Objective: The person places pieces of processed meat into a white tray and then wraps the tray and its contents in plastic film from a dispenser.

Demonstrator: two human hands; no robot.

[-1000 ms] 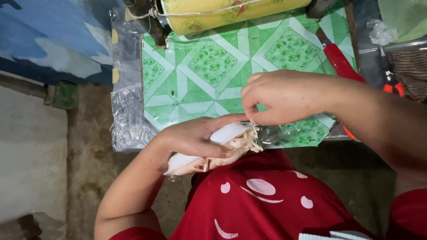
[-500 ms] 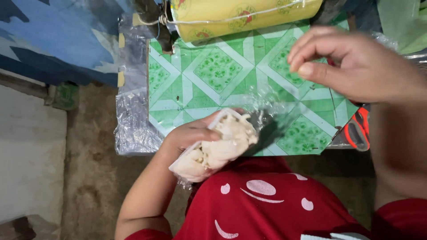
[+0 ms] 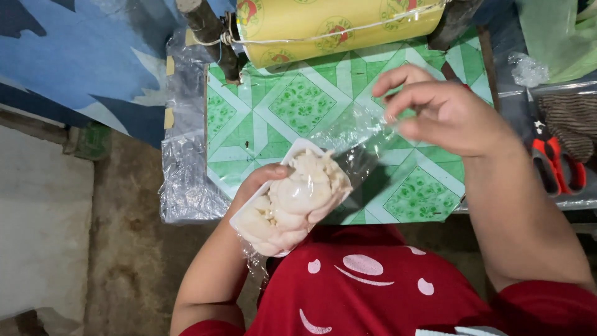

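Left hand [image 3: 264, 186] grips a white tray of pale food [image 3: 289, 205], fingers curled under it, held over the near edge of the green patterned board [image 3: 280, 112]; clear film [image 3: 354, 134] stretches from tray up to right hand [image 3: 444, 112], fingertips pinching it; red-handled scissors [image 3: 556, 165] far right.

A yellow film roll [image 3: 339, 25] lies above the green patterned board [image 3: 292, 112]; red-handled scissors [image 3: 556, 165] rest at right.

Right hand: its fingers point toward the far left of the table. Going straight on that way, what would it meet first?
Likely the yellow roll at the table's far edge; the right hand holds clear film above the green board, though depth is unclear.
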